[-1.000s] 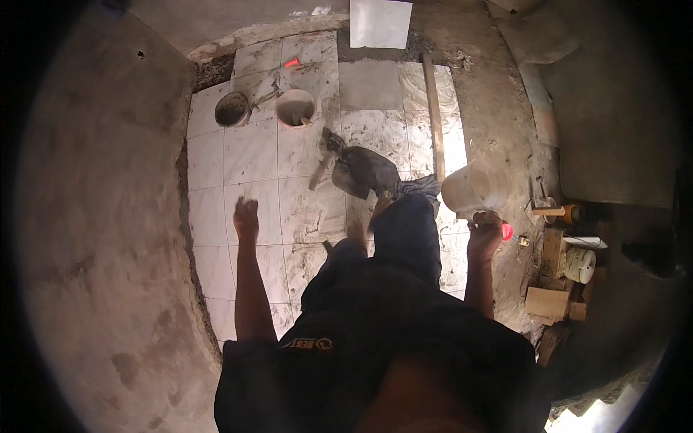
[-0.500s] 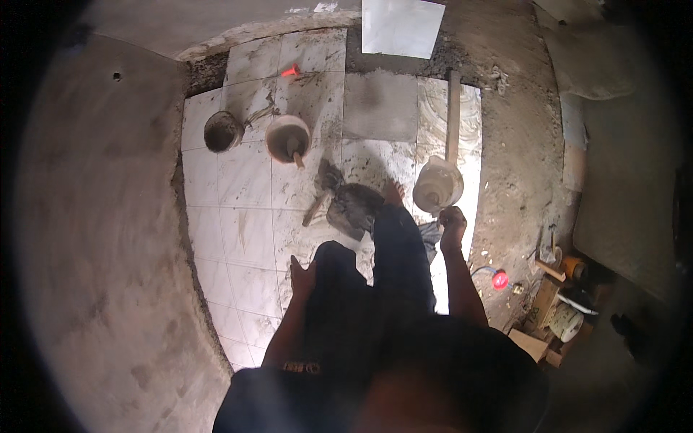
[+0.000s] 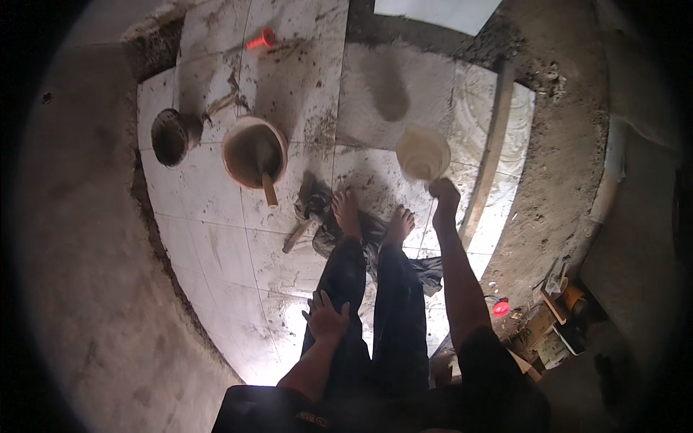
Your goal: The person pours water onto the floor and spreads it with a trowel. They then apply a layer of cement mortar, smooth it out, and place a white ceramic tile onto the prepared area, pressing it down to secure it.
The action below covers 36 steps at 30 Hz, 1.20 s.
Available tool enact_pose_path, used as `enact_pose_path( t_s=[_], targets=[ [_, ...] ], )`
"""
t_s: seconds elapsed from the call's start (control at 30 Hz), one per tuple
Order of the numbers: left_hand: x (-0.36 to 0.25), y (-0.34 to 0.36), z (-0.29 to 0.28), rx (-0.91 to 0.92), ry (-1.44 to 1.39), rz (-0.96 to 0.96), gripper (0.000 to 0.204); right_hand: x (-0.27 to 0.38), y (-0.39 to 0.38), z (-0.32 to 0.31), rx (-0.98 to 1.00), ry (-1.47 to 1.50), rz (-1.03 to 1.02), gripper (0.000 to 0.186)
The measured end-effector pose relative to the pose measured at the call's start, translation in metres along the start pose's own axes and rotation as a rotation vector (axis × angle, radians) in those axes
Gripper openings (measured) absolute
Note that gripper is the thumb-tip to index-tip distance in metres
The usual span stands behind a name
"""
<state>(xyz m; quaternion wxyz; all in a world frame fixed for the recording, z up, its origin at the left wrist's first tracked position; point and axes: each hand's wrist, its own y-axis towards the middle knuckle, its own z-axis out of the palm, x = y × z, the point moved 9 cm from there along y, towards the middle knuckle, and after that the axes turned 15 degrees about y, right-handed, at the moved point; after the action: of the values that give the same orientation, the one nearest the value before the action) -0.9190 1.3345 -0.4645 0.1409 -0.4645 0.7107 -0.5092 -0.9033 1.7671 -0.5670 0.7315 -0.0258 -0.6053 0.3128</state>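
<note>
My right hand (image 3: 445, 193) is closed at the near edge of a cream plastic jug (image 3: 423, 153), holding it out beyond my feet, by a grey cement-covered patch (image 3: 372, 105). The jug's inside faces up, and its contents are hard to make out. With fingers spread, my left hand (image 3: 327, 317) rests on my left thigh and holds nothing. Between and around my bare feet lies a crumpled dark cloth or bag (image 3: 372, 229). Left of my feet is a dirty tool with a wooden handle (image 3: 297, 237).
Two containers stand on the pale tiles to the left: a bucket (image 3: 229, 160) with a wooden-handled tool in it, and a smaller dark bucket (image 3: 170, 141). A long wooden bar (image 3: 489, 159) lies on the right. Further out are a red object (image 3: 261, 39) and a loose white tile (image 3: 440, 11).
The jug has moved left, away from the wooden bar and toward the cement patch, in my right hand. My left hand has come onto my thigh. The view has shifted, and both feet now show.
</note>
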Motion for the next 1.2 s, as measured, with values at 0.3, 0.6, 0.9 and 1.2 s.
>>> enact_pose_path(
  t_s=[0.3,0.6,0.9,1.2],
  targets=[
    [-0.010,0.020,0.011,0.154,0.016,-0.002,0.083,-0.104,0.089,0.039,0.004,-0.070,0.099,0.025],
    [-0.015,0.028,0.003,0.168,0.022,0.007,0.082,-0.124,0.095,0.077,0.164,-0.316,0.045,0.020],
    [-0.014,0.031,0.007,0.148,-0.018,0.005,0.082,-0.142,0.085,0.087,0.211,-0.330,0.012,0.018],
    [-0.011,0.033,0.011,0.166,-0.030,0.000,0.082,-0.159,0.063,0.093,0.078,-0.186,0.231,0.018]
  ],
)
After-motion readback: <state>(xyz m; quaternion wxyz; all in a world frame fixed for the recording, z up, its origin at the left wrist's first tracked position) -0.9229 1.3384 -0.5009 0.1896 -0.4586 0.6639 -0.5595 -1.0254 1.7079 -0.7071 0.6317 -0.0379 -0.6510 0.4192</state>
